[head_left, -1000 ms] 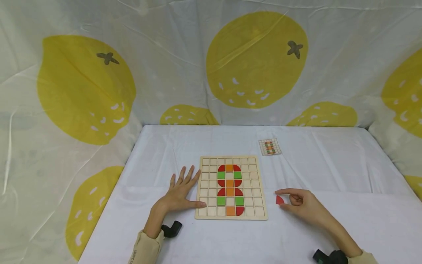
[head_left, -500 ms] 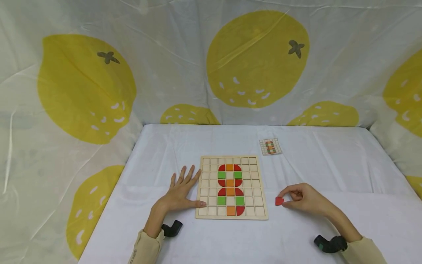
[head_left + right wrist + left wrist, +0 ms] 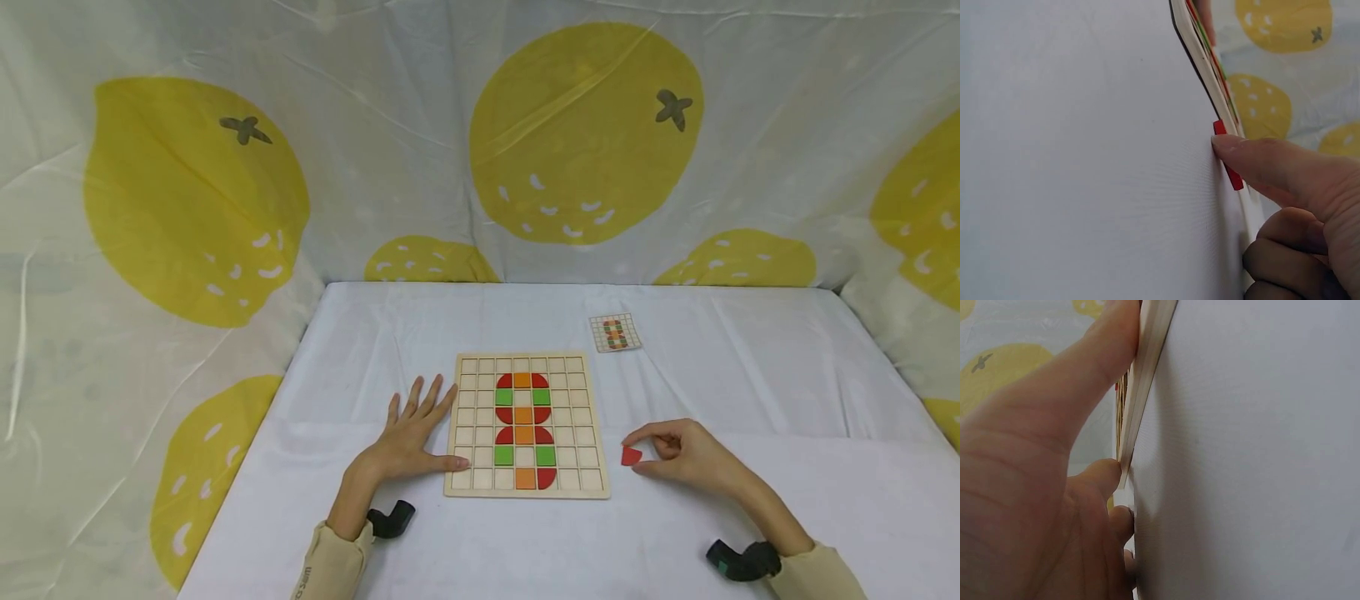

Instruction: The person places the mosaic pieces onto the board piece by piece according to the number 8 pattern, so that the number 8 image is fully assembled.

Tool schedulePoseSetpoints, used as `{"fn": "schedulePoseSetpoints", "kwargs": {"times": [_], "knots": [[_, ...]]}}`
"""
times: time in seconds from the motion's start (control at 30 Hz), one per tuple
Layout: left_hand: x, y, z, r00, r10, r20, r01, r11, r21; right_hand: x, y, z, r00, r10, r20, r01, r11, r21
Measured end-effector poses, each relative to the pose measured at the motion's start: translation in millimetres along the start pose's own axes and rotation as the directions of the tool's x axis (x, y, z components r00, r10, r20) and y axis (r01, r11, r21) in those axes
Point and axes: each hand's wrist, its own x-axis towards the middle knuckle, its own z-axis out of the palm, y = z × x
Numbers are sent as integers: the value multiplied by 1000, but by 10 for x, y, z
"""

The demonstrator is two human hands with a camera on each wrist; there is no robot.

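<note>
A square wooden grid board [image 3: 582, 437] lies on the white cloth. Red quarter-round tiles, orange square tiles [image 3: 522, 435] and green square tiles [image 3: 545, 456] form a figure-eight pattern in its middle columns. My left hand [image 3: 401, 450] is spread flat at the board's left side, its thumb on the lower-left corner and a fingertip at the left edge. To the right of the board, my right hand [image 3: 693, 454] pinches a red quarter-round tile [image 3: 631, 456] between thumb and index finger. The right wrist view shows this red tile [image 3: 1235, 178] edge-on, close over the cloth, partly covered by the thumb.
A small pattern card [image 3: 615, 333] with a matching figure lies behind the board, to the right. Lemon-print cloth [image 3: 585, 133] hangs at the back and sides. Each wrist carries a black camera mount [image 3: 744, 561].
The red tile has turned between the right fingers, and the right hand has shifted slightly left with it. The left hand and the board stay where they were.
</note>
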Motion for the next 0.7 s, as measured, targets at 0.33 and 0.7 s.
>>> {"fn": "schedulePoseSetpoints", "kwargs": {"times": [0.33,0.7], "knots": [[-7,10,-8,1000,1,-1,-1,1000,1,34,-185,181,992,70,-107,-72,997,-13],[-5,19,-8,1000,-1,0,1,1000,-3,291,-757,965,986,55,-160,-48,998,50]]}}
